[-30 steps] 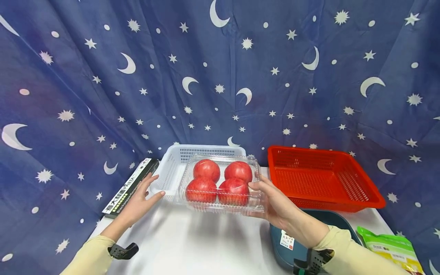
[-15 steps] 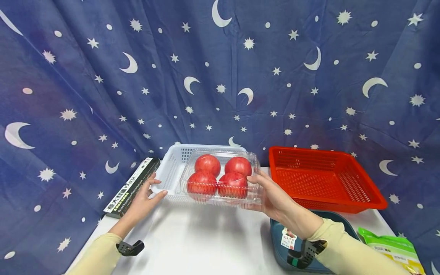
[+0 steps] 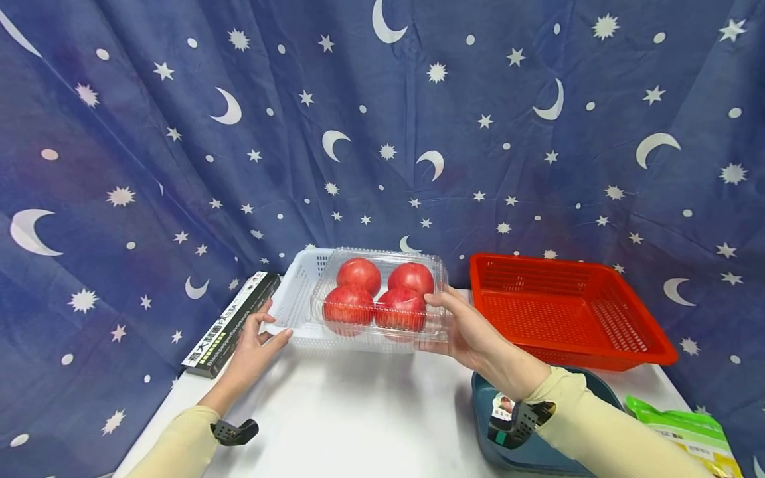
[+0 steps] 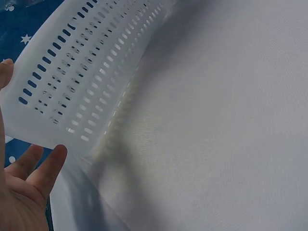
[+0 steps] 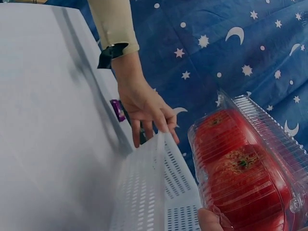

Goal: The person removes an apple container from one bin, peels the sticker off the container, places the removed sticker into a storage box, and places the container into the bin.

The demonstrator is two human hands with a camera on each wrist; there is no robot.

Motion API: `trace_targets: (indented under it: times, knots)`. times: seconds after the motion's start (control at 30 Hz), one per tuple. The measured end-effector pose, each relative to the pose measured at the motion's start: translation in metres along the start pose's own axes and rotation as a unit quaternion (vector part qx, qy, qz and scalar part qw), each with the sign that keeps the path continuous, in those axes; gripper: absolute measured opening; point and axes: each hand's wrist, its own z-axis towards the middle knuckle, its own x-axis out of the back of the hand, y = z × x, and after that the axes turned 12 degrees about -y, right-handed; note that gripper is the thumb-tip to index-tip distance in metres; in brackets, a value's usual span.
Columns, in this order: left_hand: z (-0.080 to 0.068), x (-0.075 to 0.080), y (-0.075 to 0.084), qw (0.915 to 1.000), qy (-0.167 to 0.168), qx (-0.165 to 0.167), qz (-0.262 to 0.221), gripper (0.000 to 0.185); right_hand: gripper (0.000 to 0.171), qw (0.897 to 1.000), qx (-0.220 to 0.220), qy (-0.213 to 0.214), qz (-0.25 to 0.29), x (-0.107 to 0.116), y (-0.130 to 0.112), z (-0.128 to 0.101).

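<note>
head view: clear clamshell (image 3: 379,295) holds four tomatoes (image 3: 358,275) above white basket (image 3: 295,309).

Clamshell box (image 3: 379,299): clear, glossy ribbed plastic; tomatoes (image 3: 378,295) inside looked smooth, shiny. White basket (image 3: 297,302): matt perforated plastic. Red basket (image 3: 562,309): slightly glossy plastic mesh. Table (image 3: 358,418): smooth matt white. Backdrop (image 3: 382,133): creased printed cloth. Green pouch (image 3: 687,435): glossy film.
</note>
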Motion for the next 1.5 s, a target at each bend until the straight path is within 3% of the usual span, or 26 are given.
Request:
trace_targets:
  times: [0.27,0.6,1.03,1.5]
  knots:
    - [0.003,-0.005,-0.006,0.9995,0.018,-0.014,-0.020,0.045,0.081,1.000,0.005,0.015,0.008,0.000,-0.003,0.013]
    - [0.001,-0.009,-0.004,0.9981,0.028,-0.006,-0.055,0.043,0.085,1.000,0.007,0.027,-0.003,0.004,-0.001,0.029]
    - [-0.001,-0.009,-0.005,0.9984,0.021,-0.004,-0.052,0.043,0.091,0.999,-0.003,0.049,-0.020,0.012,0.006,0.060]
    - [0.000,-0.008,-0.006,0.9983,0.020,-0.004,-0.055,0.042,0.082,0.996,-0.012,0.061,-0.057,0.004,0.013,0.090]
